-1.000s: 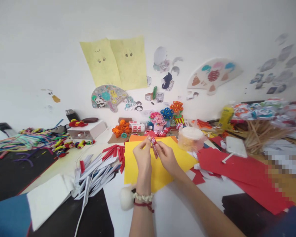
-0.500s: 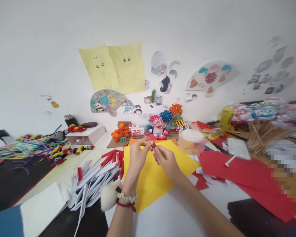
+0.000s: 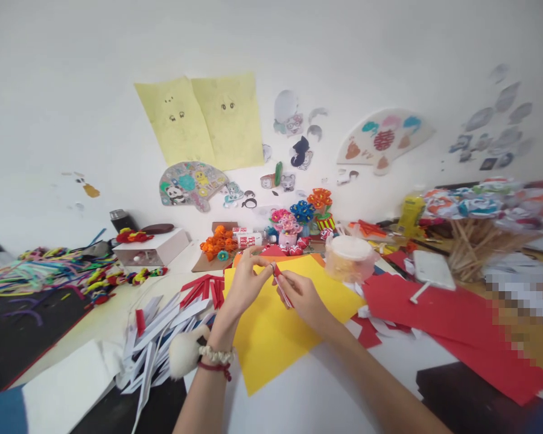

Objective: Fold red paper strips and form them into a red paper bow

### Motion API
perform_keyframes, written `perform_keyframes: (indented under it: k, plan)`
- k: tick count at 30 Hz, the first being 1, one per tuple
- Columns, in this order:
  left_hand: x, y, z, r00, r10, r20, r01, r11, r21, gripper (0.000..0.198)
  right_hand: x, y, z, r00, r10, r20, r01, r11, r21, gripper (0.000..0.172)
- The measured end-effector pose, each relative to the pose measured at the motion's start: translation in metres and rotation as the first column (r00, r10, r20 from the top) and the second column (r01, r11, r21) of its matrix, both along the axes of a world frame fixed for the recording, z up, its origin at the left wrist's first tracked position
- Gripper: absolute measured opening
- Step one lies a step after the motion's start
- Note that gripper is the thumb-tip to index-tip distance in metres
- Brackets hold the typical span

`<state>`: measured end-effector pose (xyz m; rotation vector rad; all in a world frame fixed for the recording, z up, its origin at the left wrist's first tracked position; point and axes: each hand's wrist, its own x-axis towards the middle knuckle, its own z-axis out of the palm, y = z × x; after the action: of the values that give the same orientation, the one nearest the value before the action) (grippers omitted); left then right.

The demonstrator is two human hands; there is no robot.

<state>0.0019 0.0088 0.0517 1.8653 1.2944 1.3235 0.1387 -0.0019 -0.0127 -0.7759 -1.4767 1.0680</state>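
Observation:
My right hand [image 3: 295,290] is closed around a small red and white folded paper strip [image 3: 278,276], whose lower end shows below the fingers. My left hand [image 3: 252,278] meets it from the left, thumb and forefinger pinched at the strip's upper end, the other fingers raised. Both hands are above a yellow paper sheet [image 3: 271,343]. A beaded bracelet, a dark red band and a white fluffy ball [image 3: 185,355] are on my left wrist. The finer folds of the strip are too small to make out.
White folded strips [image 3: 156,337] and red strips [image 3: 203,290] lie to the left. Red sheets [image 3: 457,325] and a white power bank [image 3: 433,270] are at right. Behind stand a clear tub [image 3: 350,256], pipe-cleaner flowers [image 3: 302,212] and a white box [image 3: 154,250].
My left hand and forearm have shifted a little left, its fingers raised more. The right hand keeps its grip on the strip. The whole view has moved slightly.

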Motion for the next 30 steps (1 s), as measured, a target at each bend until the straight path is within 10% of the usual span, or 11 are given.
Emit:
perform_keyframes:
  k: [17,30]
  plan:
    - [-0.003,0.005,-0.023,0.992,0.090,0.089,-0.080,0.990,-0.113,0.016,-0.009,0.005,-0.014,0.992,0.099,-0.082,-0.106,0.991,-0.078,0.041]
    - [0.000,0.000,-0.027,0.956,-0.036,0.291,0.098,0.975,-0.201,0.029,-0.005,0.005,-0.015,0.998,0.058,0.004,-0.058,0.998,-0.031,0.036]
